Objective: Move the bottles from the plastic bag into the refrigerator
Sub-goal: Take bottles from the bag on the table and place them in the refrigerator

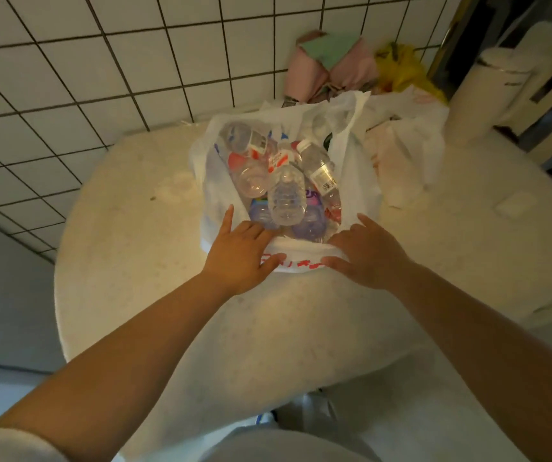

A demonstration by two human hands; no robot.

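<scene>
A white plastic bag (351, 168) stands open on a round pale table (128, 228), full of clear bottles (286, 195) lying jumbled, some with red-and-white labels. The left hand (238, 255) and right hand (364, 251) each grip the bag's near rim, fingers curled over the edge, thumbs on its outside. Far behind lie pink cloth (304, 71) and a yellow bag (401, 68) against a tiled wall (101, 55).

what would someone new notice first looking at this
First the white plastic bag in the middle of the round table, its mouth open on a jumble of clear bottles. Next the left hand and right hand, each gripping the bag's near rim. Behind it, by the tiled wall, sit pink and yellow bundles.
</scene>
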